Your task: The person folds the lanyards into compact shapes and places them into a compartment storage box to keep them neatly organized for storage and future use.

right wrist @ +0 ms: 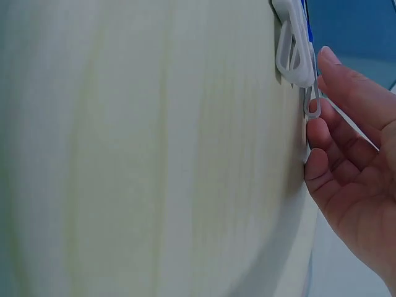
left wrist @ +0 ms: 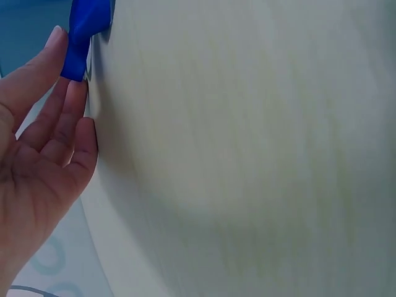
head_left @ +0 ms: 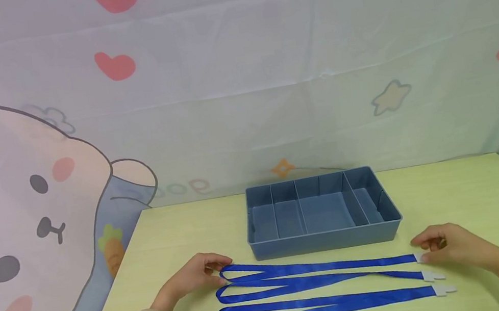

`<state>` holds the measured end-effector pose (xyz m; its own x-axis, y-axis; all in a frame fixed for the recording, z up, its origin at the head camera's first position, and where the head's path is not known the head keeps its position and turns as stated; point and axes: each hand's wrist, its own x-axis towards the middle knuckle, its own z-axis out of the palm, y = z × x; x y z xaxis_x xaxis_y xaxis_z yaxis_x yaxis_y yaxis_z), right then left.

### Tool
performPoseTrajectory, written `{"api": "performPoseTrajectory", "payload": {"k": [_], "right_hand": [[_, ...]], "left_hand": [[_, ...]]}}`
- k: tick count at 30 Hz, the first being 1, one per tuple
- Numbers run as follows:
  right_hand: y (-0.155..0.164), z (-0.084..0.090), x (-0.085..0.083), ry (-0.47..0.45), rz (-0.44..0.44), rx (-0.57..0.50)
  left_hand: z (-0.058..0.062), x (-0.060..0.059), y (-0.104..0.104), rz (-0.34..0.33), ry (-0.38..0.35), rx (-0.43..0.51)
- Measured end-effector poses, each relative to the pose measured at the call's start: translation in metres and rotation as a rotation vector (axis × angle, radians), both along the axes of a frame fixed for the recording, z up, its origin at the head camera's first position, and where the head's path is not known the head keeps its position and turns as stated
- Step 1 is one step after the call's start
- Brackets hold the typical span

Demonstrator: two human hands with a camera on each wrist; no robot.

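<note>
My left hand (left wrist: 37,148) fills the nine o'clock side of the picture, palm showing, fingers fairly straight and reaching up toward eleven o'clock. A bright blue strap (left wrist: 86,31) comes in from the top edge near eleven o'clock, its looped end lying against my fingertips (left wrist: 54,43). A pale, cream-yellow tabletop (left wrist: 247,154) covers the rest, from twelve o'clock round through three to six, its edge running just beside my fingers.
</note>
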<state>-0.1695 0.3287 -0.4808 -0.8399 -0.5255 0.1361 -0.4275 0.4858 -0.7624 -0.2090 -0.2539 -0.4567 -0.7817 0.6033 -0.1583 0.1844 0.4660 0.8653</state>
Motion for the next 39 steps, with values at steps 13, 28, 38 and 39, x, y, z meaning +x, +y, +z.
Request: {"api": "performPoseTrajectory", "payload": {"k": [13,28,38,39], "right_hand": [[-0.006,-0.004,-0.001,0.035,0.029,-0.013],[-0.010,0.000,0.001,0.023,0.043,0.028],[-0.012,-0.001,0.000,-0.064,0.029,0.034],[-0.011,-0.001,0.000,-0.059,0.033,0.028]], "left_hand": [[0.001,0.000,0.007,-0.001,0.106,-0.098],[-0.003,0.002,0.008,0.000,0.234,-0.137],[-0.007,0.000,0.010,0.020,0.280,-0.156],[-0.007,0.000,0.010,0.020,0.280,-0.151]]}}
